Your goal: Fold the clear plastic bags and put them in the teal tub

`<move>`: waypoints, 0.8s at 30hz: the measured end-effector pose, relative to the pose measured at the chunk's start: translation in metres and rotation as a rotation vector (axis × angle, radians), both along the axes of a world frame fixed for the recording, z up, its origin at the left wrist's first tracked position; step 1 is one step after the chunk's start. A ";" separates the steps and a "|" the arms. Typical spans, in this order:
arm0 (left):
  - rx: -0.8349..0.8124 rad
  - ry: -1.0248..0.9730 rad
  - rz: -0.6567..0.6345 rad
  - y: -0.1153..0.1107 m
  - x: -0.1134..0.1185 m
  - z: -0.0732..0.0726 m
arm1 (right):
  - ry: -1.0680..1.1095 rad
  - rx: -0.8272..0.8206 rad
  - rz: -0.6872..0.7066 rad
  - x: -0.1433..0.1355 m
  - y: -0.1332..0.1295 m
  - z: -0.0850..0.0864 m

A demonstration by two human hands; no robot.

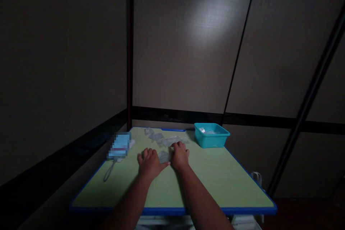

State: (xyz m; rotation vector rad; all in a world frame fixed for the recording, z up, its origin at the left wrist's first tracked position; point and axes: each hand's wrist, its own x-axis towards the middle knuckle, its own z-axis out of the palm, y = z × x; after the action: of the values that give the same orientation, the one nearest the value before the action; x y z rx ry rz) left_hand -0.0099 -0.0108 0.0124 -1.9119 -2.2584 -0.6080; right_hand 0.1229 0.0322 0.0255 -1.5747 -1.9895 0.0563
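Note:
A small clear plastic bag (164, 156) lies on the green tabletop between my hands. My left hand (151, 162) rests at its left side with the fingers spread and the thumb stretched along its near edge. At the bag's right end is my right hand (180, 155), its fingers curled down and pressed together at the plastic; what lies under the fingertips is hidden. Just beyond my hands, more clear plastic bags (172, 141) are strewn in a loose row that runs to the back left.
A turquoise basket (215, 141) with clear plastic inside stands at the back right of the blue-edged table (215, 183). At the left edge lies a blurred-out blue object (120, 145) with a strap (109, 170). Panelled walls stand behind and to the left.

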 end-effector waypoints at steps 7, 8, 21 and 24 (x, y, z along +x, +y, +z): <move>0.087 -0.069 0.000 0.000 -0.005 0.003 | 0.149 -0.006 0.441 -0.004 -0.009 0.005; 0.132 -0.095 0.022 0.000 -0.006 0.005 | 0.145 -0.029 0.446 -0.005 -0.010 0.004; 0.410 -0.304 -0.029 0.005 -0.015 0.008 | -0.288 -0.218 0.518 -0.014 -0.022 -0.001; 0.426 -0.319 -0.037 0.008 -0.017 0.003 | -0.298 -0.238 0.513 -0.014 -0.020 -0.001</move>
State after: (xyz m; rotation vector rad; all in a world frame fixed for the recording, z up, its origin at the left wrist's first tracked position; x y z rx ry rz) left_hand -0.0270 -0.0028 0.0155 -1.7405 -2.0325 -1.3586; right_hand 0.1091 0.0121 0.0243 -1.2181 -2.6671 0.2834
